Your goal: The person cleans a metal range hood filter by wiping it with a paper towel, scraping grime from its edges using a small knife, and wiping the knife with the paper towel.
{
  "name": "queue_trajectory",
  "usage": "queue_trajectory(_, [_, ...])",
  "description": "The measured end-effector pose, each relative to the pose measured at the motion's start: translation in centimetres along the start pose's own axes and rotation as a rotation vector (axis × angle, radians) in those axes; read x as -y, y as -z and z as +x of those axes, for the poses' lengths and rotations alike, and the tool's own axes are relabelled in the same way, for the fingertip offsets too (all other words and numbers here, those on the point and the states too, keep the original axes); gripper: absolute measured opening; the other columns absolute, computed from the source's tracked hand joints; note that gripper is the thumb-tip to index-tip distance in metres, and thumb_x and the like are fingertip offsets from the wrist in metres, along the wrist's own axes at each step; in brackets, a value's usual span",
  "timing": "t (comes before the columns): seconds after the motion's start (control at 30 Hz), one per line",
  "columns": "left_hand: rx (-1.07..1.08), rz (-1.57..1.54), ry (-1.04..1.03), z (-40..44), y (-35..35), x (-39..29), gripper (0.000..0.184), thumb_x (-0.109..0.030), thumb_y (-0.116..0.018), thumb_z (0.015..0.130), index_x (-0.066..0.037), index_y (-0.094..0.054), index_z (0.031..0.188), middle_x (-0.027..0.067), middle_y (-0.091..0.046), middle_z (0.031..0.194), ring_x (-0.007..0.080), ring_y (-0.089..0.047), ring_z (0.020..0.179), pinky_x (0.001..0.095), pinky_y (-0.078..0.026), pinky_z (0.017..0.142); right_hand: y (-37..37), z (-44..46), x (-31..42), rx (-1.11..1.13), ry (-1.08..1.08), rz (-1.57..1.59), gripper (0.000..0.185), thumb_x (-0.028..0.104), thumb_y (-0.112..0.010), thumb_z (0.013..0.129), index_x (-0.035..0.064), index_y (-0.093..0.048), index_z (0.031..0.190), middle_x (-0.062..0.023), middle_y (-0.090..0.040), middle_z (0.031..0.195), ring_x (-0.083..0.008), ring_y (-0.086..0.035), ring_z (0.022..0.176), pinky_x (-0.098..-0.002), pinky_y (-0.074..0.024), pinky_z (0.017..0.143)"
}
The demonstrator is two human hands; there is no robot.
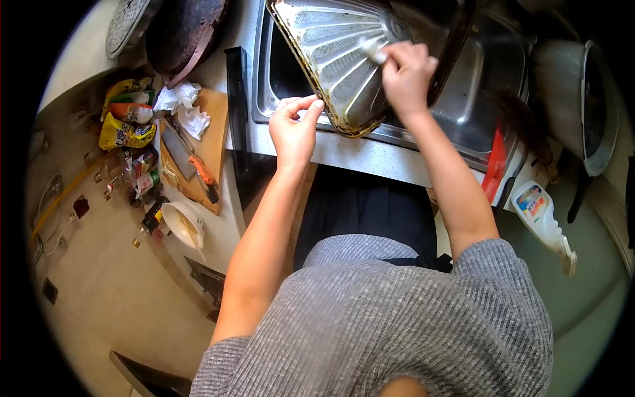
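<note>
A metal tray with raised ribs and browned, stained edges is tilted over the sink. At its left edge my left hand is closed, thumb and fingers pinched on the rim near the lower corner. My right hand is closed around a small whitish pad, which rests against the ribbed face of the tray. Motion blurs the pad, and most of it is hidden by my fingers.
Left of the sink, a cutting board holds a knife and crumpled paper. Further around are a dark pan, snack packets and a white bowl. At right are a red cloth-like item, a spray bottle and a pot.
</note>
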State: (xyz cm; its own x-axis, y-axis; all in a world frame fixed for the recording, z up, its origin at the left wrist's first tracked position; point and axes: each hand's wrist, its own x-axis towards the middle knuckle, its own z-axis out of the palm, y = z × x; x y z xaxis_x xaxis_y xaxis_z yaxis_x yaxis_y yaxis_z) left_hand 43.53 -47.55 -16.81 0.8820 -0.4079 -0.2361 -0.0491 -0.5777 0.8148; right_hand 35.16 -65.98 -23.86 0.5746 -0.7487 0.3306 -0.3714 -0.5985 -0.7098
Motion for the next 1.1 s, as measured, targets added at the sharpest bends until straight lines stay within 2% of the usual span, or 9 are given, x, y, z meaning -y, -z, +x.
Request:
queue_trajectory(0.17, [0.008,-0.009,0.003,-0.1,0.1,0.0,0.014,-0.01,-0.074,0.073,-0.004,-0.073,0.086,0.0006,-0.06,0.08,0.0091,-0.05,0.072,0.023,-0.036,0.062,3.5,-3.3,3.5,0.432,0.167,0.269,0.012,0.005,-0.063,0.071,0.0154,-0.069,0.072,0.0042,-0.065,0.077,-0.0149,-0.051,0.08,-0.0311,-0.0295,0.077])
queue_trajectory(0.2, [0.009,-0.002,0.002,-0.1,0.1,-0.1,0.014,-0.01,-0.074,0.074,-0.004,-0.073,0.086,0.0008,-0.06,0.08,0.0093,-0.051,0.072,0.023,-0.037,0.062,4.4,-2.5,3.7,0.495,0.242,0.255,0.015,0.002,-0.064,0.065,0.0129,-0.069,0.074,0.0009,-0.065,0.079,-0.0161,-0.055,0.082,-0.0307,-0.0328,0.077])
queue_trajectory(0.33, [0.0,0.003,-0.001,-0.2,0.1,-0.3,0.014,-0.009,-0.074,0.074,-0.003,-0.073,0.086,0.0016,-0.06,0.08,0.0097,-0.052,0.073,0.0231,-0.038,0.063,2.1,1.3,-1.1,-0.01,-0.003,0.028,0.009,0.009,-0.061,0.074,0.014,-0.069,0.073,0.0007,-0.066,0.079,-0.0197,-0.053,0.082,-0.0366,-0.0318,0.072])
queue_trajectory(0.4, [0.002,0.004,0.005,-0.3,0.0,-0.5,0.014,-0.009,-0.074,0.074,-0.002,-0.072,0.086,0.002,-0.061,0.081,0.0099,-0.053,0.073,0.0232,-0.038,0.063,0.4,0.7,-2.3,-0.025,-0.049,0.031,0.011,0.006,-0.06,0.074,0.0135,-0.068,0.073,0.0001,-0.066,0.081,-0.0197,-0.054,0.082,-0.0362,-0.0318,0.072])
queue_trajectory(0.6, [0.015,0.002,0.023,0.0,0.0,-0.7,0.013,-0.008,-0.073,0.075,-0.002,-0.072,0.086,0.0028,-0.061,0.083,0.01,-0.053,0.074,0.0233,-0.04,0.064,4.7,-4.6,3.5,0.434,0.199,0.215,0.015,0.001,-0.062,0.065,0.0118,-0.067,0.074,0.0018,-0.064,0.078,-0.0163,-0.054,0.081,-0.0312,-0.0303,0.075])
queue_trajectory(0.73, [0.006,0.022,0.023,-0.2,0.2,-0.2,0.014,-0.009,-0.073,0.075,-0.002,-0.072,0.087,0.0025,-0.061,0.083,0.0094,-0.053,0.073,0.0227,-0.04,0.065,3.7,-3.1,0.6,0.142,-0.134,0.225,0.008,0.011,-0.064,0.073,0.0146,-0.07,0.076,0.0019,-0.065,0.081,-0.0186,-0.053,0.085,-0.0353,-0.0316,0.078])
queue_trajectory(0.93, [0.011,-0.024,0.043,-0.2,-0.1,-0.4,0.014,-0.008,-0.073,0.076,-0.002,-0.072,0.088,0.0007,-0.061,0.083,0.0071,-0.05,0.07,0.0216,-0.039,0.062,-0.2,-1.6,-1.3,-0.067,-0.163,0.14,0.012,0.012,-0.061,0.077,0.0136,-0.071,0.083,0.0005,-0.067,0.085,-0.0222,-0.052,0.088,-0.0361,-0.032,0.08])
queue_trajectory(1.0, [-0.001,0.022,0.018,-0.2,-0.1,-0.4,0.014,-0.008,-0.073,0.076,-0.002,-0.072,0.088,0.0005,-0.061,0.083,0.0069,-0.049,0.068,0.0216,-0.039,0.062,1.0,-4.7,2.0,0.012,-0.109,0.182,0.021,0.002,-0.057,0.073,0.0155,-0.07,0.081,0.0011,-0.066,0.078,-0.0192,-0.05,0.083,-0.0335,-0.0293,0.075])
queue_trajectory(1.1, [0.032,-0.028,0.093,-0.2,0.1,-0.9,0.014,-0.008,-0.073,0.075,-0.002,-0.072,0.088,0.0004,-0.061,0.083,0.0071,-0.048,0.067,0.0221,-0.04,0.061,3.5,-8.6,5.3,0.252,-0.086,0.256,0.019,0.003,-0.061,0.069,0.0162,-0.07,0.079,0.0035,-0.066,0.078,-0.0167,-0.051,0.083,-0.0323,-0.0286,0.079])
